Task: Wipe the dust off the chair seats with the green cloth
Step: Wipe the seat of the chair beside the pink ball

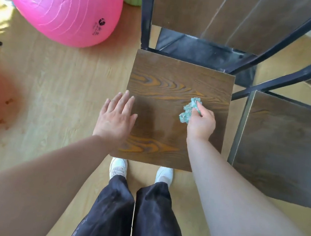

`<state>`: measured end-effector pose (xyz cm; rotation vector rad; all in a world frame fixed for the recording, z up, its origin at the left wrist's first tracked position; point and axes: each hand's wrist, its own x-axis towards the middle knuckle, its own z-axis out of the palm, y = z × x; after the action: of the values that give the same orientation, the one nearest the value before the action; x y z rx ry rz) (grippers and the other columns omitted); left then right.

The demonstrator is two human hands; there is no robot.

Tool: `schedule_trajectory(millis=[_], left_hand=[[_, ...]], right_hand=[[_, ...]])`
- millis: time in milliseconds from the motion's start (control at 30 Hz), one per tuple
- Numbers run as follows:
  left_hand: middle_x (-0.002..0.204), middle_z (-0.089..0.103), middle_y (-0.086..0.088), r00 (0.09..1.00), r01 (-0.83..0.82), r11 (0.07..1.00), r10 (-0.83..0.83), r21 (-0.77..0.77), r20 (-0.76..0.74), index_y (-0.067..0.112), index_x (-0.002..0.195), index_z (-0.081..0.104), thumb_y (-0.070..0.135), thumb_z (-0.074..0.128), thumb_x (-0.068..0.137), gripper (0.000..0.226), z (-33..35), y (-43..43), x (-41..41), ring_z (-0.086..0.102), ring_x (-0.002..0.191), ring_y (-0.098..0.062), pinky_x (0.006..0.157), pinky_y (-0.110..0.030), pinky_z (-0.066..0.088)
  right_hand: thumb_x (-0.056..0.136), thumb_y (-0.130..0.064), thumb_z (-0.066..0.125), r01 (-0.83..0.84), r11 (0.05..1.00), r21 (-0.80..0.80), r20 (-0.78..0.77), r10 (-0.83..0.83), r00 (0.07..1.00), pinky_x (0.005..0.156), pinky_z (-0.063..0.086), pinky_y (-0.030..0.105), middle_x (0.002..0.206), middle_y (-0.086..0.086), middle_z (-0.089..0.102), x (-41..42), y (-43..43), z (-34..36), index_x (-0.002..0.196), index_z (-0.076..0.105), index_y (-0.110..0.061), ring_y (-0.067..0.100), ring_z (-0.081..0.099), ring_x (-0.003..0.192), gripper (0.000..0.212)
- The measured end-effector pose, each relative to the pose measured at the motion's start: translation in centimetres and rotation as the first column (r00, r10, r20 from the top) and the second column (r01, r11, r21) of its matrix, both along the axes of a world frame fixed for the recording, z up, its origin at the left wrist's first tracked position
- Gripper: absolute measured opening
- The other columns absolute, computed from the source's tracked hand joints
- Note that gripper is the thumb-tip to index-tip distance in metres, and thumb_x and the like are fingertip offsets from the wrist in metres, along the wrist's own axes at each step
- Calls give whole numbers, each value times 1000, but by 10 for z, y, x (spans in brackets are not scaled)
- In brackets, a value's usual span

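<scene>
Your right hand [201, 124] pinches the crumpled green cloth [190, 109] against the square dark wooden chair seat [172, 93], while your left hand [116, 117] lies flat, fingers spread, on its left edge.

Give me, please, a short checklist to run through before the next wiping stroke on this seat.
1. Cloth held in the right hand: ok.
2. Cloth touching the seat: ok, bunched near the right side.
3. Left hand steadying the seat's left edge, fingers open and flat: ok.
4. Seat free of things in the stroke's path: ok.
5. Dust left on the seat: cannot tell.
6. Second seat to the right wiped: cannot tell.
</scene>
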<state>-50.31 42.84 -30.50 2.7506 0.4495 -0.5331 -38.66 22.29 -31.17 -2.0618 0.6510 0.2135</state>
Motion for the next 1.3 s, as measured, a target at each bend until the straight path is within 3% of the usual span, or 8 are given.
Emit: schedule_trajectory(millis=[200,333,600,700,833,1000,1167,1300], left_hand=[[167,7,2,996,85,996,-85,2,29,19,157,17,43,25,105,58,-6,-30,70,1,153,-17,124,-41,5],[167,3,3,995,103,995,-103,16,7,20,158,13,44,21,106,58,-11,-30,85,-2,153,-16,125,-41,4],[167,5,1,995,81,996,-79,37,-56,18,158,15,43,22,105,59,-16,8,57,1,152,-20,124,-43,4],[166,9,-1,997,49,997,-46,53,-64,17,157,19,42,24,105,59,-17,21,41,4,153,-21,124,-44,6],[166,10,-1,997,-1,998,6,55,-81,17,157,19,43,23,105,58,-17,36,19,5,153,-21,124,-43,6],[166,8,0,994,-75,996,78,44,-75,17,157,18,42,24,106,58,-16,54,-10,3,153,-20,124,-42,6],[166,10,-1,987,-148,988,150,37,-49,17,157,19,43,25,106,58,-16,67,-44,4,153,-21,124,-44,7],[166,13,-2,983,-177,984,178,38,-48,15,156,22,43,27,105,58,-17,70,-70,7,153,-21,124,-44,8]], right_hand=[[98,-23,57,69,990,-119,-55,-76,996,72,55,20,108,-16,58,37,-67,-11,121,68,-28,9,62,98,26],[98,-28,58,-19,980,-198,-134,-8,991,63,46,14,107,-17,51,45,-78,-19,127,63,-27,8,59,95,30],[96,-17,60,-96,988,-120,-106,83,991,80,54,18,120,-9,56,40,-51,-25,122,66,-18,11,60,108,27],[96,-9,57,-258,954,-153,-104,244,964,74,41,1,114,-11,53,30,-28,-27,123,68,-17,8,57,101,30],[94,-5,56,-433,887,-157,-104,422,901,92,45,18,113,-8,54,11,11,-32,121,70,-18,12,58,102,33],[93,-5,58,-578,805,-136,-83,572,816,96,48,27,108,-10,53,-12,60,-35,119,71,-18,15,58,103,32],[93,-3,57,-741,662,-111,-61,740,670,88,40,11,106,-12,51,-38,104,-36,117,72,-17,12,56,103,31],[91,-3,60,-857,484,-176,-31,868,496,90,44,20,100,-10,52,-59,122,-39,112,74,-16,20,57,101,29]])
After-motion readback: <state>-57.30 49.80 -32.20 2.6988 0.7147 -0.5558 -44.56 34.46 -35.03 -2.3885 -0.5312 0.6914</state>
